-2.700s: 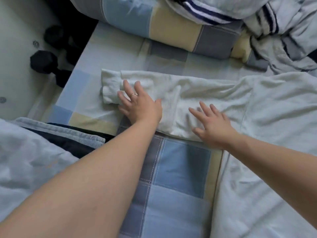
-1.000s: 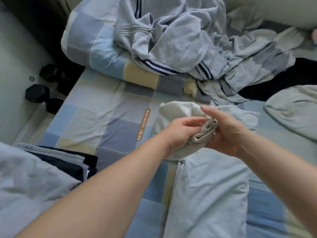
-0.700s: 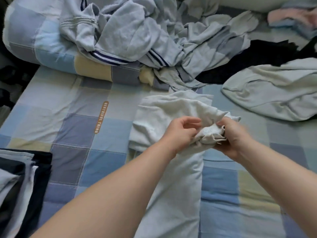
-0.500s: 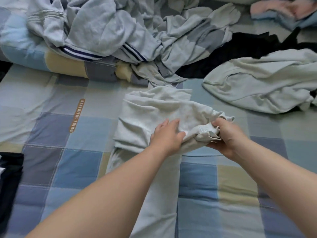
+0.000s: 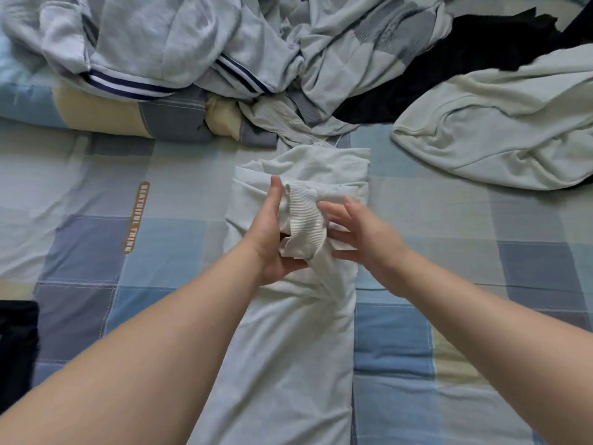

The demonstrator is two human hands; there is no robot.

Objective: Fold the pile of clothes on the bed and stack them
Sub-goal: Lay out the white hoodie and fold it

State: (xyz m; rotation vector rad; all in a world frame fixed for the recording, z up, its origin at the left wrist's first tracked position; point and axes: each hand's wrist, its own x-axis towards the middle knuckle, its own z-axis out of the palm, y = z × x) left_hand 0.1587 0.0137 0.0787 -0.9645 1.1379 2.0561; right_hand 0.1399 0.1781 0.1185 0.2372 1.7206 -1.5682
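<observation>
While the white garment [image 5: 288, 348] is lying mid-bed on the checked sheet [image 5: 449, 239], its long axis is running near-to-far: a narrow strip starting at the bottom edge of the view between the forearms and ending in a folded-over bundle that is pointing at the pile of clothes [image 5: 224, 43]. The ribbed cuff [image 5: 305, 220] is sitting on top of that bundle, lifted between the hands, long side also running near-far. The left hand [image 5: 269, 239] is cradling the cuff: fingers nearly straight along its left edge, thumb tucking under the near end. The right hand [image 5: 362, 236] is showing spread fingers, tips touching the cuff's right side; it is motion-blurred, so finer contact is hard to tell. Both long edges of the strip are lying fairly straight and parallel. Bare sheet is showing on both sides of it, wider on the left. On the far side, the bundle's edge is nearly touching the pile and a rolled checked quilt [image 5: 128, 114]. A pale garment [image 5: 497, 133] is lying far right, apart from the bundle, with a black garment [image 5: 433, 69] behind it. A dark stack [image 5: 16, 348] is poking in at the left edge. An orange label [image 5: 137, 216] on the sheet, left of the bundle, is reading "BEATUIFUL THING", its text running along the near-far line.
</observation>
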